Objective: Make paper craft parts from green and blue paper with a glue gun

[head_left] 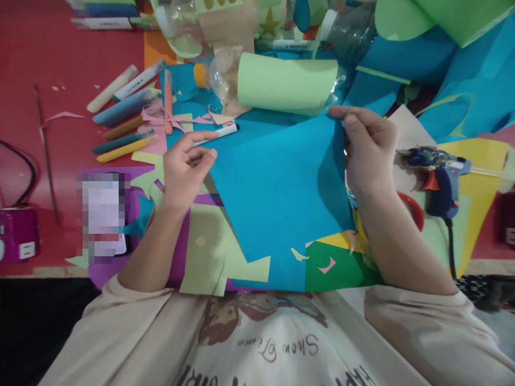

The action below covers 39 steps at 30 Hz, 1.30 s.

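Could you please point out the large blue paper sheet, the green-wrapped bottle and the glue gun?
Large blue paper sheet [281, 182]: head view, middle of its flat face.
Green-wrapped bottle [287, 83]: head view, middle of its wrap.
Glue gun [447, 185]: head view, its blue body.

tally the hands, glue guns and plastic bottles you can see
Hands: 2 (left hand, right hand)
Glue guns: 1 (blue glue gun)
Plastic bottles: 3 (orange-capped bottle, white-capped bottle, top-left bottle)
Total: 6
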{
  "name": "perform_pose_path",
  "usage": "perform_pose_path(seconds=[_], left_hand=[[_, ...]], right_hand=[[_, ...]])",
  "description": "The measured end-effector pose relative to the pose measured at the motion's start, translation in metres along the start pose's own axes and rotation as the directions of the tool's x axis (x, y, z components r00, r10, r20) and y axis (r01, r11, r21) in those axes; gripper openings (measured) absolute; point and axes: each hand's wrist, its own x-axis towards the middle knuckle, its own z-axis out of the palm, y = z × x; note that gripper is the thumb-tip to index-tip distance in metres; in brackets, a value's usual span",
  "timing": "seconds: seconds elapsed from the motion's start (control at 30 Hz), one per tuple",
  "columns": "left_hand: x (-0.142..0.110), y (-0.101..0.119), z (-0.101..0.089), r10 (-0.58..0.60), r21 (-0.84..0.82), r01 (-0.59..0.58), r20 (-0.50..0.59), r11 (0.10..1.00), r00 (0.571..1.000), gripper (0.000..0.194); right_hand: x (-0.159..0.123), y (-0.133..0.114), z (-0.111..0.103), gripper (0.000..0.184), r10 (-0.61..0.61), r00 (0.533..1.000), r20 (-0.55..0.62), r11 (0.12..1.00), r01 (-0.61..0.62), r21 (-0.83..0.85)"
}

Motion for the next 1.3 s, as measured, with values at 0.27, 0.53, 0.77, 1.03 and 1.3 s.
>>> perform_pose_path(seconds=[0.27, 0.53, 0.77, 1.03, 1.3], left_hand=[[0.006, -0.003, -0.012, 0.146, 0.202, -0.154, 0.056, 0.967, 0.988, 0.027], [-0.003, 0.002, -0.005, 0.208, 0.595, -0.228, 0.103, 0.771, 0.973, 0.019], [-0.035, 0.009, 0.028, 0.219, 0.586, -0.529, 0.517, 0.614, 0.827, 0.038], [-0.046, 0.005, 0.038, 0.174, 0.617, -0.525, 0.538, 0.585, 0.825, 0.043], [-0.031, 0.017, 0.020, 0.077, 0.635, -0.448, 0.523, 0.630, 0.849, 0.041]], right_hand=[[-0.011, -0.030, 0.009, 0.023, -0.022, 0.986, -0.166, 0.998, 0.030, 0.047], [-0.040, -0.038, 0.030, 0.024, -0.383, 0.865, 0.326, 0.790, 0.489, -0.369], [-0.054, -0.026, 0.055, 0.041, -0.288, 0.774, 0.564, 0.651, 0.590, -0.477], [-0.052, -0.027, 0.056, 0.039, -0.203, 0.811, 0.549, 0.705, 0.510, -0.493], [-0.049, -0.039, 0.039, 0.030, -0.121, 0.854, 0.506, 0.677, 0.444, -0.587]])
